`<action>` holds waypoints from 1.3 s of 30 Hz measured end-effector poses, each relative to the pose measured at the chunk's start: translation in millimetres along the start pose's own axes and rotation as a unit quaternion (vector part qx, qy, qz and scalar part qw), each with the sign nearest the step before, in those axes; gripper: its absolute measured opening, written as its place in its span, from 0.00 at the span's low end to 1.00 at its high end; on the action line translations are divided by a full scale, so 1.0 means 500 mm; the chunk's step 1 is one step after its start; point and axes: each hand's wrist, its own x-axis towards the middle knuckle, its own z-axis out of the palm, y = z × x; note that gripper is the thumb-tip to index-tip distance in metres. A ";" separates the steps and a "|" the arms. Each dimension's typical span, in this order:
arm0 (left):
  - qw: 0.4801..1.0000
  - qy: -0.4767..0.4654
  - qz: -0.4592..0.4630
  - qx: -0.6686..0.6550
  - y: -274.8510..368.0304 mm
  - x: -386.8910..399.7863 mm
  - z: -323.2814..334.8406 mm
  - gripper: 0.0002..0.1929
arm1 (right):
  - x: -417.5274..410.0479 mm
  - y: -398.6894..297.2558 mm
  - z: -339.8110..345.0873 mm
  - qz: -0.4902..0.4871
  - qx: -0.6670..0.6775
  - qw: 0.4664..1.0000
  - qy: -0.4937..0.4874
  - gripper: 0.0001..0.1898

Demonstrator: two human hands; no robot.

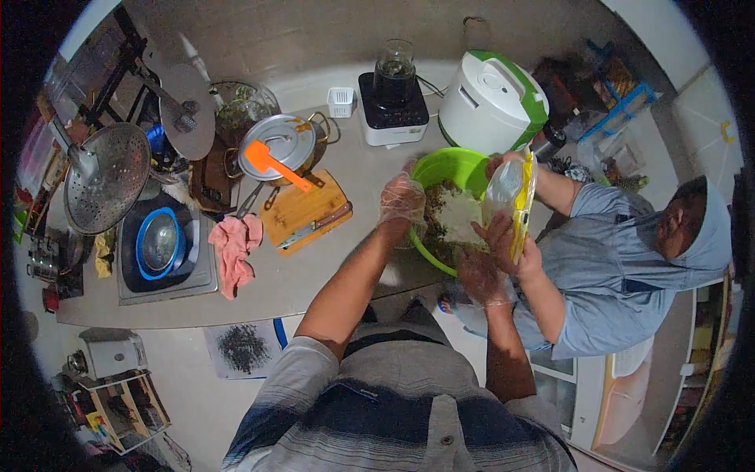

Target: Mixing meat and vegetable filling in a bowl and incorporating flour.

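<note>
A lime-green plastic basin holds a brown crumbly mixture with a heap of white powder over it. My left hand, in a clear plastic glove, grips the basin's left rim. At the near right rim is my right hand, gloved the same way; its fingers blur against the basin, so its hold is unclear. A co-worker's two hands tilt a clear and yellow plastic bag over the basin's right side.
Left of the basin lie a wooden cutting board with a knife, a lidded pot under an orange spatula, and a pink cloth. A blender base and rice cooker stand behind. The co-worker stands close right.
</note>
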 end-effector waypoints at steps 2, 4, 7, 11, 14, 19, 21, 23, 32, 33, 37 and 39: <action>0.996 0.019 0.075 0.036 -0.049 0.010 0.016 0.27 | 0.009 -0.003 -0.005 -0.005 0.014 1.000 0.003 0.15; 0.998 0.001 0.057 0.014 -0.043 0.013 0.024 0.27 | 0.008 0.001 -0.003 -0.001 0.026 1.000 -0.001 0.15; 1.000 -0.028 0.008 0.003 -0.040 0.022 0.024 0.26 | 0.008 0.002 -0.002 0.003 0.045 0.999 -0.005 0.15; 0.994 -0.040 -0.051 0.092 -0.025 0.024 0.030 0.24 | 0.004 0.001 0.008 0.007 0.064 0.998 -0.010 0.15; 0.987 -0.070 0.015 0.144 -0.069 0.032 0.030 0.22 | 0.007 -0.004 0.016 0.052 0.125 0.990 -0.040 0.15; 0.994 -0.031 0.013 0.100 -0.005 0.010 0.008 0.22 | 0.016 0.003 -0.014 -0.009 0.026 0.997 -0.072 0.13; 0.994 -0.056 0.003 0.096 0.009 0.013 -0.001 0.24 | 0.008 0.012 0.007 -0.026 0.006 0.999 -0.025 0.13; 0.989 -0.103 -0.066 0.086 0.004 0.021 -0.001 0.28 | 0.003 0.012 0.017 -0.045 -0.013 0.999 0.025 0.13; 0.997 0.009 0.055 0.061 -0.072 0.020 0.045 0.27 | 0.019 0.006 -0.014 0.000 0.098 0.992 -0.082 0.17; 0.997 0.009 0.055 0.060 -0.075 0.022 0.050 0.27 | 0.019 0.007 -0.015 0.001 0.096 0.993 -0.068 0.17; 0.996 0.003 0.058 0.061 -0.100 0.029 0.058 0.20 | 0.030 -0.002 -0.040 0.020 0.053 0.998 0.005 0.15; 0.992 0.009 0.077 0.100 -0.085 0.026 0.056 0.18 | 0.017 -0.003 -0.016 0.012 0.037 0.999 -0.020 0.16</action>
